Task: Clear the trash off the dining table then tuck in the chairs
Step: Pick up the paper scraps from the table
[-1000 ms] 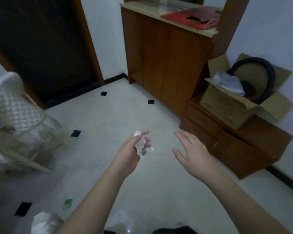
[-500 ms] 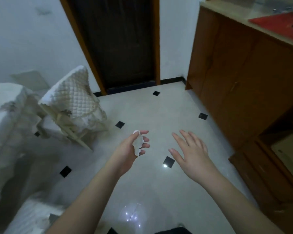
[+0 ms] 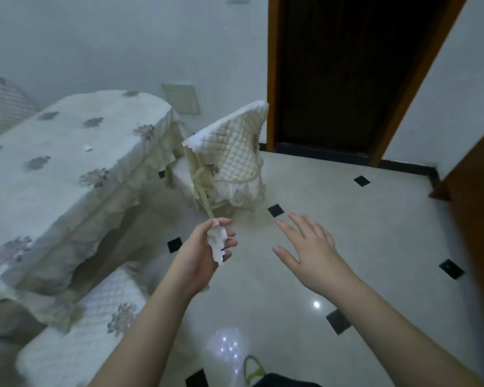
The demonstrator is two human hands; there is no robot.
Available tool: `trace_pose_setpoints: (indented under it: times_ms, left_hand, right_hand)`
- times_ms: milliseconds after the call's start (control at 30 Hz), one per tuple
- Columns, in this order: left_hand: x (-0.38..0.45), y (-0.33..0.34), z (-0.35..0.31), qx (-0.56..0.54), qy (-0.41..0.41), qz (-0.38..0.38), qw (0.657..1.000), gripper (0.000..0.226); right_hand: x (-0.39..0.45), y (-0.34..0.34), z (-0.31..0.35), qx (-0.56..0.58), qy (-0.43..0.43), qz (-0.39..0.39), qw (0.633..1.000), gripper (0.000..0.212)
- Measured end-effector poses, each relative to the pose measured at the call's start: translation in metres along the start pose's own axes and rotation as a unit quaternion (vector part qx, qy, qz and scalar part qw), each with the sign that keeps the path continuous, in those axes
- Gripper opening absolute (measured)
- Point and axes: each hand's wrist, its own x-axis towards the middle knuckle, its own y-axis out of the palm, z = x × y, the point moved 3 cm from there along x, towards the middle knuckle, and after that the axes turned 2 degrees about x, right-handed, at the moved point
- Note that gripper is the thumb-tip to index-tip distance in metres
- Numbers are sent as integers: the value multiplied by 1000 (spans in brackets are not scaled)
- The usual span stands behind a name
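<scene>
Left hand (image 3: 199, 255) pinching crumpled tissue (image 3: 217, 241), likely bound for disposal | right hand (image 3: 308, 247) fingers spread, holding nothing | scrap (image 3: 88, 148) on table (image 3: 67, 163) | chair (image 3: 229, 157) untucked.

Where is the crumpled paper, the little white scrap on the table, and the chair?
crumpled paper (image 3: 217, 241), head view, middle of the wad
white scrap (image 3: 88, 148), head view, its centre
chair (image 3: 236, 141), head view, quilted backrest cover

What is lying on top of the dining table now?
On the dining table, a floral tablecloth covers the whole top and hides its surface. One small white scrap lies on the cloth. The left end is out of view.
</scene>
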Motion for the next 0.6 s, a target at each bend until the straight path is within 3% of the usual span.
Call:
trace_pose_setpoints:
  times_ms: [133,267,400,600]
  left_hand:
    - [22,-29,-41,-69,28,-23,997,28]
    - [51,-54,-79,-41,55,-40,997,33]
    - [77,-66,-106,-30,76,-59,995,32]
    - [121,-76,-126,-41,84,-132,987,33]
  right_hand:
    - [69,-13,23,-23,-44,-5,999,80]
    - [129,-20,51,-32,-93,9,995,79]
    - [185,-25,69,-37,-143,17,989,59]
    - [274,-12,77,-4,-196,63,979,59]
